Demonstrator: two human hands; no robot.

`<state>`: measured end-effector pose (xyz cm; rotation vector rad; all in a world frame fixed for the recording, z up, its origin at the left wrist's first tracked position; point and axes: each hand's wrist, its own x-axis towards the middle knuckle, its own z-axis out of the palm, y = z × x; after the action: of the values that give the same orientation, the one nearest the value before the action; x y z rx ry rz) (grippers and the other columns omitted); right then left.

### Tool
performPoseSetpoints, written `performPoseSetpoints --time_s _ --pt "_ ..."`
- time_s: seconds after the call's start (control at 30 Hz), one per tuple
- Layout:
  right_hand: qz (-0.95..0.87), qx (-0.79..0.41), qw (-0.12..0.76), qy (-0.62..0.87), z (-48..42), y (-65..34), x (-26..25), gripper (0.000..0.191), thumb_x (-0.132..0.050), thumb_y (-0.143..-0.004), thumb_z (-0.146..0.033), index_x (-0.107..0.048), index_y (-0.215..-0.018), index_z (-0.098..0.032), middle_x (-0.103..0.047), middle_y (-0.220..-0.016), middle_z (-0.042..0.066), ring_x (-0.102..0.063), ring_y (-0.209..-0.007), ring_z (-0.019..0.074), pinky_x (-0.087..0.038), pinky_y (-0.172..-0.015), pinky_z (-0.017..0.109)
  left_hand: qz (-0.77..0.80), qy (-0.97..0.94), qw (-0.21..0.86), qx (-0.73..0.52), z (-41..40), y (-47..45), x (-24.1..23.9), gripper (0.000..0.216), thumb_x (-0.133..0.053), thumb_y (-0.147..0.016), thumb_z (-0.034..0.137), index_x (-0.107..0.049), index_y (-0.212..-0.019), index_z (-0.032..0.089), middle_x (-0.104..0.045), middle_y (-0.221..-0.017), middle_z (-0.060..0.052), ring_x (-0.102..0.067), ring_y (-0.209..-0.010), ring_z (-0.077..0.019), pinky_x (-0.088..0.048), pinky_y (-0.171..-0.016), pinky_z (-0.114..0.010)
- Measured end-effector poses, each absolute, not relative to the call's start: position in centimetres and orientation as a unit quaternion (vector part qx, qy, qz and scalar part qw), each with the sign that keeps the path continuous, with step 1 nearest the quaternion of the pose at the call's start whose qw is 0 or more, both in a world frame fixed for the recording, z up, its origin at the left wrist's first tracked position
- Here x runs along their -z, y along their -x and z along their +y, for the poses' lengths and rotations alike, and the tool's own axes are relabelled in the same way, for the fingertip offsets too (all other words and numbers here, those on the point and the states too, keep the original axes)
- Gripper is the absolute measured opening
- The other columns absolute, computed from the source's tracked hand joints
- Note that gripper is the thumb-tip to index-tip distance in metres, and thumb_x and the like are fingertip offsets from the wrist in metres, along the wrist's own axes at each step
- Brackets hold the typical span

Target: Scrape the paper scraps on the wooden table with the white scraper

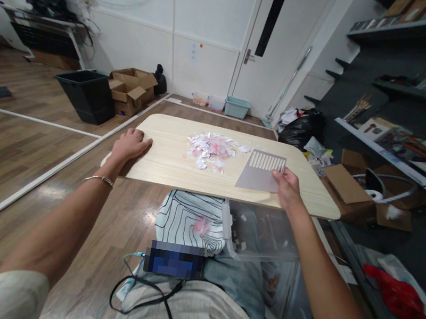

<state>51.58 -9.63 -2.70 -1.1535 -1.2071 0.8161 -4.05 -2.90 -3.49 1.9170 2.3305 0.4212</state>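
Observation:
My left hand [129,147] lies on the left part of the pale wooden tabletop [162,170], with its fingers stretched over the surface and nothing in them. At the right, my right hand [288,187] grips a flat grey plastic plate [261,175] by its right edge, thumb on top. A row of long slots runs along the plate's far side. Between the two hands, near the middle of the table, is a loose heap of torn white and pink paper scraps [210,148]. The plate is just to the right of this heap.
Below the table's near edge, a clear plastic bin [261,234] with a few scraps inside sits beside a white cushion with black lines [183,217]. A black bin [87,96] and cardboard boxes [130,90] stand far left. Shelves [400,97] and an open carton [349,184] line the right.

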Motion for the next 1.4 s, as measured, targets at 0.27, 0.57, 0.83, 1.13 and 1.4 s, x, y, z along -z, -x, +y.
performPoseSetpoints --time_s 0.27,0.57,0.83,1.13,1.4 --pt "-0.499 -0.288 0.648 0.497 -5.6 -45.9 3.2 0.046 -0.089 -0.067 -0.06 -0.06 -0.087 -0.03 -0.066 -0.08 -0.004 -0.058 -0.077 0.0186 -0.052 -0.073 0.031 0.761 -0.629 0.051 -0.15 -2.9 4.1 3.7 0.079 -0.041 -0.11 0.064 -0.071 -0.161 0.012 -0.063 -0.176 -0.034 -0.066 -0.158 -0.055 -0.058 -0.126 -0.066" --pt "-0.54 -0.084 0.657 0.52 -7.4 -44.5 4.0 0.043 -0.073 -0.094 -0.064 -0.045 -0.08 -0.034 -0.048 -0.073 -0.002 -0.047 -0.072 0.0221 -0.043 -0.066 0.037 0.761 -0.627 0.054 -0.161 -2.7 4.1 3.8 0.076 -0.044 -0.111 0.064 -0.073 -0.16 0.014 -0.063 -0.177 -0.033 -0.066 -0.158 -0.0554 -0.058 -0.126 -0.067" --pt "-0.535 -0.035 0.641 0.549 -7.7 -44.0 3.8 0.044 -0.074 -0.098 -0.066 -0.048 -0.081 -0.034 -0.048 -0.072 -0.002 -0.047 -0.068 0.0223 -0.043 -0.066 0.038 0.764 -0.626 0.048 -0.148 -2.8 4.1 3.8 0.078 -0.042 -0.111 0.064 -0.071 -0.163 0.013 -0.063 -0.177 -0.033 -0.067 -0.157 -0.055 -0.057 -0.127 -0.064" --pt "-0.558 -0.04 0.626 0.543 -8.0 -44.2 3.5 0.047 -0.072 -0.1 -0.063 -0.042 -0.078 -0.035 -0.041 -0.068 -0.004 -0.044 -0.068 0.0218 -0.042 -0.065 0.038 0.765 -0.624 0.048 -0.154 -2.9 3.9 3.7 0.075 -0.044 -0.11 0.062 -0.071 -0.161 0.015 -0.065 -0.174 -0.032 -0.068 -0.156 -0.0542 -0.058 -0.125 -0.064" --pt "-0.567 -0.055 0.624 0.535 -8.1 -44.1 3.4 0.048 -0.07 -0.098 -0.07 -0.041 -0.08 -0.035 -0.037 -0.073 -0.003 -0.04 -0.071 0.0232 -0.042 -0.068 0.04 0.765 -0.619 0.052 -0.167 -3.1 3.8 3.5 0.068 -0.047 -0.11 0.062 -0.075 -0.154 0.019 -0.068 -0.17 -0.03 -0.068 -0.154 -0.053 -0.058 -0.123 -0.063"
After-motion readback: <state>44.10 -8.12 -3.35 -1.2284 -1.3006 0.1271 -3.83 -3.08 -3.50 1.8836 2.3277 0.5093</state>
